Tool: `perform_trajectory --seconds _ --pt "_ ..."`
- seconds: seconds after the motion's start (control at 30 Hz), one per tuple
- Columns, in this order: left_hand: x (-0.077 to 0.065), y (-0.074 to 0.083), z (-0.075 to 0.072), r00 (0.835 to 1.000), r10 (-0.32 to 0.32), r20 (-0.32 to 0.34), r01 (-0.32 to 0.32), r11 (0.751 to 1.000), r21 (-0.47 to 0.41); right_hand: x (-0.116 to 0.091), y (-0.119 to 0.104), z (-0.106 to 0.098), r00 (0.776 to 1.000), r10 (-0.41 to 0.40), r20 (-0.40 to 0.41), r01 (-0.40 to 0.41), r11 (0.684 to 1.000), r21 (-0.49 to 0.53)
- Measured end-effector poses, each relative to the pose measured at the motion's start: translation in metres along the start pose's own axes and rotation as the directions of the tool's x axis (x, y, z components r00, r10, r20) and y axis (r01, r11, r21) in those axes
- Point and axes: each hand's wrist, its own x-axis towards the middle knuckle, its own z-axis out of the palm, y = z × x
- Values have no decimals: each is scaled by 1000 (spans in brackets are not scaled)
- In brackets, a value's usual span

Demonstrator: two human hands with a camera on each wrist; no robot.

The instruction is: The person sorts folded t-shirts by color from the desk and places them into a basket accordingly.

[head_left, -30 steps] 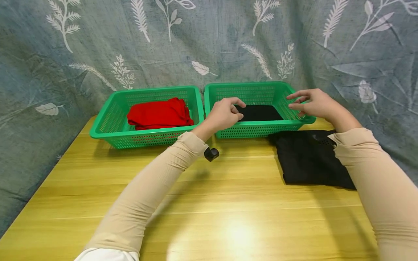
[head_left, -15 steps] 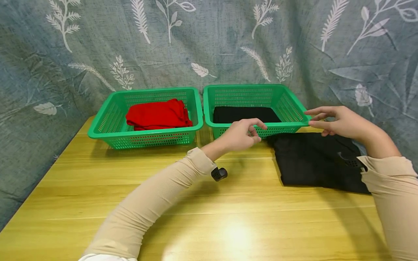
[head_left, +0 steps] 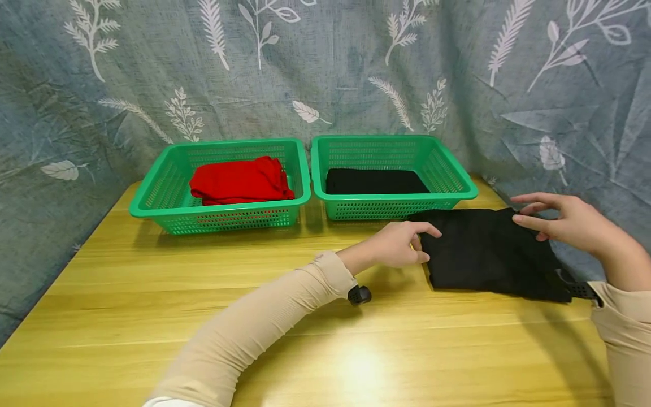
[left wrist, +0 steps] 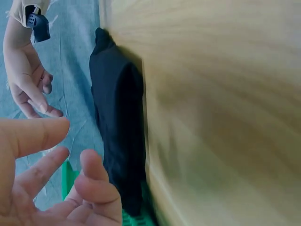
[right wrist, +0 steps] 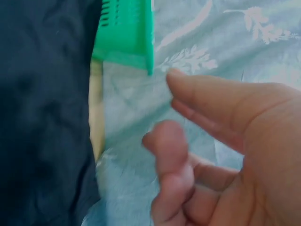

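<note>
A folded black cloth (head_left: pixel 483 254) lies flat on the right part of the table, close to the right green basket. My left hand (head_left: pixel 399 243) is at its left edge, fingers relaxed and holding nothing. Over its right edge hovers my right hand (head_left: pixel 569 223), loosely bent with a gap between thumb and fingers. In the left wrist view the black cloth (left wrist: pixel 117 108) lies beyond my left fingers (left wrist: pixel 94 188). The right wrist view has the cloth (right wrist: pixel 42 117) to the left of my right hand (right wrist: pixel 211 141), apart from the fingers.
Two green baskets stand side by side at the back. The left basket (head_left: pixel 224 212) holds a folded red cloth (head_left: pixel 241 181); the right basket (head_left: pixel 396 198) holds another black cloth (head_left: pixel 376 181). A patterned curtain (head_left: pixel 346 68) hangs behind the wooden table (head_left: pixel 254 265).
Both hands have moved from over the right basket rightward and toward the viewer, to either side of the black cloth on the table. The baskets' contents look the same.
</note>
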Motion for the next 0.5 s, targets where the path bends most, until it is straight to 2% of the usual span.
perform_trajectory --seconds 0.17,0.27,0.5 --pt "6 4 13 997 -29 71 30 999 -15 -1 23 9 998 19 66 -15 999 -50" --pt "9 5 20 992 -61 107 61 998 7 0 34 15 994 31 102 -23 997 -79" --pt "15 7 35 982 -114 151 95 988 124 -1 50 35 978 28 207 -28 1000 -2"
